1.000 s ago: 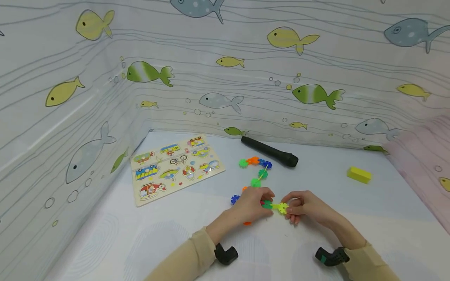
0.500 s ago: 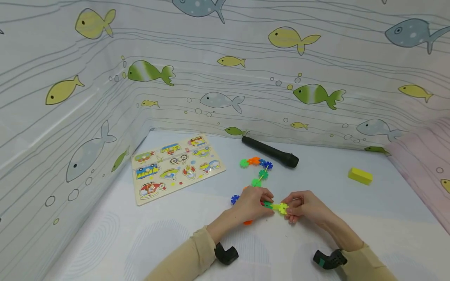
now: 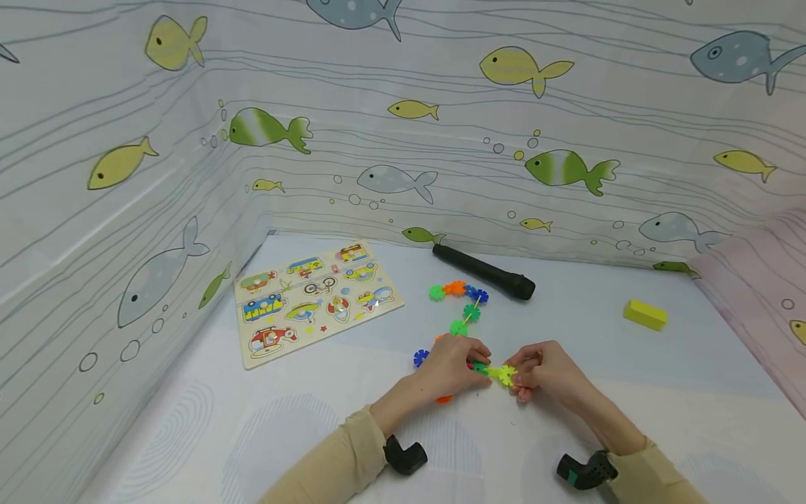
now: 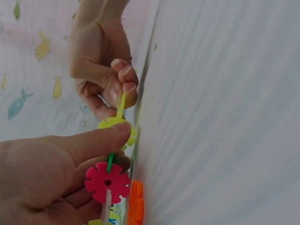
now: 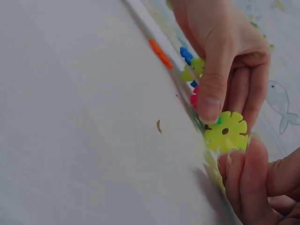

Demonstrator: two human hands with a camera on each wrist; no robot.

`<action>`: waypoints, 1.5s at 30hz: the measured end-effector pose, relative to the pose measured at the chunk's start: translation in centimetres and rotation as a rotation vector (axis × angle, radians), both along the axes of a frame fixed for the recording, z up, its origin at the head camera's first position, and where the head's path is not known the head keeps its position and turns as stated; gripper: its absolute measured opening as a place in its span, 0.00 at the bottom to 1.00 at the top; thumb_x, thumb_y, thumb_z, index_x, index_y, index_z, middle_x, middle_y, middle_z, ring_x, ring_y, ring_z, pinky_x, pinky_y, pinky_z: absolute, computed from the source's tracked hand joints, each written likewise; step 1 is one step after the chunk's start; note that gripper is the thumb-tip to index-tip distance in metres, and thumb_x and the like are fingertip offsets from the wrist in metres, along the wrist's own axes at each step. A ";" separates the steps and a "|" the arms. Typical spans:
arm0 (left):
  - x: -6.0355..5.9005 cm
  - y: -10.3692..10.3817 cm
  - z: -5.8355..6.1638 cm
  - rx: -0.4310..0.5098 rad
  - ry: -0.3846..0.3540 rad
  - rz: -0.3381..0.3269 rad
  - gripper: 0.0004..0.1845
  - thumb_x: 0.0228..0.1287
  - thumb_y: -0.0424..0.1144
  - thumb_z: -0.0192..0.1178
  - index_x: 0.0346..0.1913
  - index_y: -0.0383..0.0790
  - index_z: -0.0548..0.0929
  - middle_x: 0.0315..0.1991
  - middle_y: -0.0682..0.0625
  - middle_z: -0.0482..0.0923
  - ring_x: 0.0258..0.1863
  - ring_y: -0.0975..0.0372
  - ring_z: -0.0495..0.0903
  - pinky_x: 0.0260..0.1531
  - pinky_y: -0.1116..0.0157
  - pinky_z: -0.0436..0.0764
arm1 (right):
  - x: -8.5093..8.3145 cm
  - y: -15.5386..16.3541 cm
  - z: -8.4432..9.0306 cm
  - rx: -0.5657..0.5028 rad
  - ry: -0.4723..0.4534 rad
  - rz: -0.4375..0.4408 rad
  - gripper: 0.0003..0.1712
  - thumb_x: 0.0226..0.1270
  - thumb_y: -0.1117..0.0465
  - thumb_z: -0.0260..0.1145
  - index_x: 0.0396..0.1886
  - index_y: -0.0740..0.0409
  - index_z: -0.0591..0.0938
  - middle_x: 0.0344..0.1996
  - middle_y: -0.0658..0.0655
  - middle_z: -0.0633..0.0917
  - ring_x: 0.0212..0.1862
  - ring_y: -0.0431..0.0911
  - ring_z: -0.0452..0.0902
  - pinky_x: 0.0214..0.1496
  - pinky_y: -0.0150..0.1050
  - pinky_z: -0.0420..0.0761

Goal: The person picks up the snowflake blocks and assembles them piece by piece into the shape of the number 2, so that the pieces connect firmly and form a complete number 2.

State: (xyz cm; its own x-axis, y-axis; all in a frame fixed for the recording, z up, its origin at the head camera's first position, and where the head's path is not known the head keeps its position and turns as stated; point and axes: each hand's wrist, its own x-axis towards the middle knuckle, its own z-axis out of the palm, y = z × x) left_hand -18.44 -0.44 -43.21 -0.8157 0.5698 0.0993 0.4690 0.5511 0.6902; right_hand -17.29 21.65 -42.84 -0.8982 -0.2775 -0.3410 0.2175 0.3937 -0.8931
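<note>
A chain of coloured snowflake discs (image 3: 464,311) lies on the white surface, running toward me from the black cylinder. My left hand (image 3: 471,364) pinches its near end, with the thumb on a yellow-green disc (image 4: 117,127) and a pink disc (image 4: 108,182) under the fingers. My right hand (image 3: 520,381) faces it and pinches an edge-on yellow-green piece (image 4: 122,101) at that disc. In the right wrist view the yellow-green disc (image 5: 226,131) sits between the left thumb and my right fingertips (image 5: 253,159). An orange piece (image 5: 160,53) lies flat nearby.
A wooden vehicle puzzle board (image 3: 317,301) lies to the left. A black cylinder (image 3: 485,273) lies behind the chain and a yellow block (image 3: 644,314) to the right. Fish-print curtain walls (image 3: 378,140) close off the back and left, and a pink cloth (image 3: 755,280) the right.
Both hands keep their pinch on the chain's near end. My right forearm has drawn slightly left and toward me; the discs have hardly moved.
</note>
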 end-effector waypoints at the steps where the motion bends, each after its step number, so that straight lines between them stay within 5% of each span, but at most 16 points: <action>1: 0.0 0.0 0.0 -0.001 0.001 -0.002 0.20 0.52 0.39 0.77 0.48 0.38 0.88 0.39 0.55 0.90 0.43 0.71 0.85 0.43 0.76 0.78 | 0.0 -0.1 0.0 0.006 0.000 -0.013 0.15 0.60 0.77 0.62 0.48 0.76 0.80 0.24 0.59 0.87 0.21 0.44 0.81 0.27 0.37 0.84; 27: 0.2 0.0 0.1 -0.047 0.052 -0.024 0.18 0.53 0.40 0.76 0.48 0.39 0.89 0.40 0.55 0.90 0.42 0.73 0.85 0.43 0.78 0.77 | 0.4 -1.5 -0.7 0.077 0.048 -0.180 0.14 0.54 0.76 0.61 0.41 0.72 0.85 0.17 0.58 0.84 0.15 0.44 0.76 0.20 0.36 0.80; 39: 0.4 0.0 0.4 -0.086 0.035 -0.026 0.22 0.54 0.41 0.76 0.52 0.40 0.86 0.43 0.56 0.89 0.46 0.70 0.84 0.45 0.76 0.77 | -0.1 1.0 0.2 -0.005 0.040 0.186 0.20 0.67 0.64 0.67 0.54 0.73 0.78 0.26 0.61 0.87 0.22 0.45 0.81 0.29 0.39 0.85; 45: 0.5 -0.5 1.0 -0.127 -0.022 -0.017 0.25 0.54 0.44 0.76 0.56 0.43 0.84 0.49 0.56 0.87 0.50 0.67 0.82 0.51 0.71 0.78 | 0.2 1.2 2.2 0.176 0.158 0.172 0.19 0.65 0.57 0.72 0.48 0.66 0.83 0.25 0.57 0.85 0.27 0.48 0.81 0.32 0.40 0.84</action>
State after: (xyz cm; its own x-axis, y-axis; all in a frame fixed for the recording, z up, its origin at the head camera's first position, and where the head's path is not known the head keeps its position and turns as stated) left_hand -17.99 -0.94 -42.19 -0.8070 0.5905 0.0080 0.4646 0.6265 0.6258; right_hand -17.09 22.89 -40.66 -0.8890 -0.3788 -0.2573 -0.0017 0.5647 -0.8253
